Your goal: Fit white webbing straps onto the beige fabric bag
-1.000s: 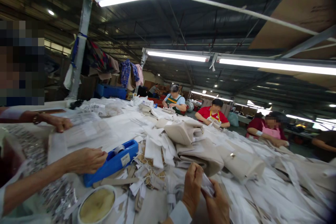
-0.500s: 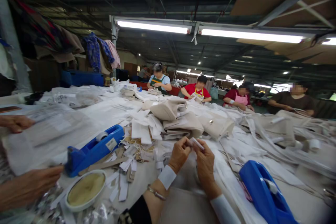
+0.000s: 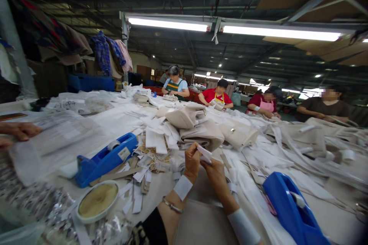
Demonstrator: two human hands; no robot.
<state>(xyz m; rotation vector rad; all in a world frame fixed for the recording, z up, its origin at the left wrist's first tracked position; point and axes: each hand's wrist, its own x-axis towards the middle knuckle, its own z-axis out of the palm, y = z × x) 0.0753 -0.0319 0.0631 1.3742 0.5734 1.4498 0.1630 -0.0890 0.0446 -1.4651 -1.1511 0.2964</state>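
White and narrow, a soft fabric strip (image 3: pixel 204 154) is bent slightly and pinched between the person's 2 bare hands, above a long work table (image 3: pixel 330 226). The left hand (image 3: pixel 192 164), with a white cuff (image 3: pixel 183 187) and a thin metal bracelet (image 3: pixel 172 206) at its wrist, grasps the strip's near end between thumb and fingers. The right hand (image 3: pixel 215 178) closes on its other end, so both grips are clenched and the hands are almost touching. Compared with the earlier frame, more of the strip's white face shows and it stands at a steeper tilt.

Loose white strips and small paper-like tags lie around the hands, with folded cream fabric pieces (image 3: pixel 195 128) just beyond them. A glossy blue plastic tape dispenser (image 3: pixel 105 159) sits to the left, and a second blue tape dispenser (image 3: pixel 290 206) sits to the right. A round white tub (image 3: pixel 97 201) holds a smooth beige filling. At far left, a co-worker's hand (image 3: pixel 20 130) rests on a clear plastic sheet (image 3: pixel 54 141).
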